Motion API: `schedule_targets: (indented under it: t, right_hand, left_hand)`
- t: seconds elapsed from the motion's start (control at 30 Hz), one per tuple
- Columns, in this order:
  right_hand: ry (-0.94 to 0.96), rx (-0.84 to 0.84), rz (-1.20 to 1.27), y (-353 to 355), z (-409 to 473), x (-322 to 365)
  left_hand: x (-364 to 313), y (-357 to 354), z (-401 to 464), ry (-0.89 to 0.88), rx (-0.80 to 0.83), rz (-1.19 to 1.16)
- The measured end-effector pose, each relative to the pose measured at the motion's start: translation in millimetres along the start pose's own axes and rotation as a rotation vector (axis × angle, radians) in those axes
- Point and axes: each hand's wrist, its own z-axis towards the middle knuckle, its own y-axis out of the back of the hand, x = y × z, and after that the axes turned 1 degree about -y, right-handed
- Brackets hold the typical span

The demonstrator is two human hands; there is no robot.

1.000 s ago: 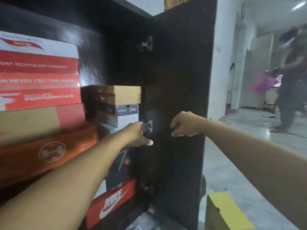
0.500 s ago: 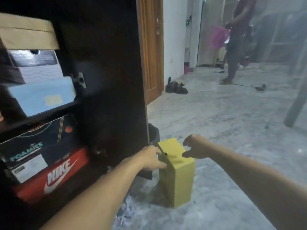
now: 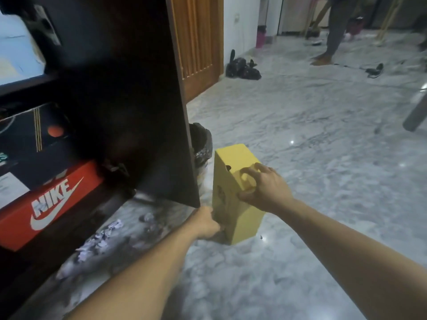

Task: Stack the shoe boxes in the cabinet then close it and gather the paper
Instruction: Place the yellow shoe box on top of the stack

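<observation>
A yellow shoe box (image 3: 233,179) stands on end on the marble floor, just right of the open dark cabinet door (image 3: 147,100). My right hand (image 3: 263,188) grips its upper right edge. My left hand (image 3: 205,224) holds its lower left side near the floor. Inside the cabinet (image 3: 69,227) lie a red Nike box (image 3: 46,204), a black box (image 3: 34,144) on top of it and a pale blue box (image 3: 16,54) on the shelf above. Crumpled paper scraps (image 3: 101,239) lie on the floor in front of the cabinet.
A bin with a black liner (image 3: 201,144) stands behind the door edge. A wooden door (image 3: 198,42) is beyond it. Black shoes (image 3: 242,68) lie by the wall. A person's legs (image 3: 330,35) stand at the back right. A dark pole (image 3: 416,114) leans at the right edge.
My view has dropped from the cabinet shelves to the floor. Both hands came down from the door and closed on the yellow box, left hand sliding to its lower side.
</observation>
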Motion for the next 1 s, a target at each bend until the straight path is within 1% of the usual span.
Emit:
schedule_targets:
  t: [0.13, 0.2, 0.3, 0.37, 0.47, 0.63, 0.77, 0.87, 0.93, 1.0]
  right_hand:
    - [-0.109, -0.077, 0.158, 14.7, -1.9, -29.5]
    - [-0.181, -0.118, 0.237, 21.7, -5.4, -50.0]
    - [-0.373, -0.168, 0.410, 23.9, -14.4, -89.6]
    - [-0.517, -0.189, 0.571, 18.8, -23.6, -117.0]
    - [-0.670, -0.148, 0.795, 5.6, -42.3, -152.9]
    - [-0.759, -0.081, 0.917, -29.7, -68.9, -195.2]
    - [-0.887, -0.077, 1.088, -55.1, -77.7, -213.2]
    - [-0.880, -0.049, 1.051, -67.3, -79.4, -222.7]
    - [-0.841, -0.020, 0.970, -73.0, -80.5, -227.8]
    - [-0.771, 0.050, 0.859, -78.1, -83.3, -229.9]
  left_hand:
    - [1.8, -24.4, 10.7, 0.044, 0.005, -0.120]
    - [1.1, -37.6, 17.0, 0.081, -0.016, -0.228]
    - [3.8, -57.0, 24.8, 0.160, -0.037, -0.366]
    - [6.6, -70.1, 28.1, 0.182, -0.024, -0.466]
    - [10.1, -89.7, 33.5, 0.157, -0.002, -0.593]
    - [6.2, -109.1, 58.1, 0.117, -0.017, -0.664]
    - [-2.0, -111.3, 73.7, 0.098, -0.034, -0.647]
    - [-1.1, -113.0, 84.8, 0.100, -0.044, -0.598]
    - [0.7, -114.9, 90.1, 0.089, -0.032, -0.571]
    - [2.7, -116.9, 93.4, 0.079, 0.001, -0.576]
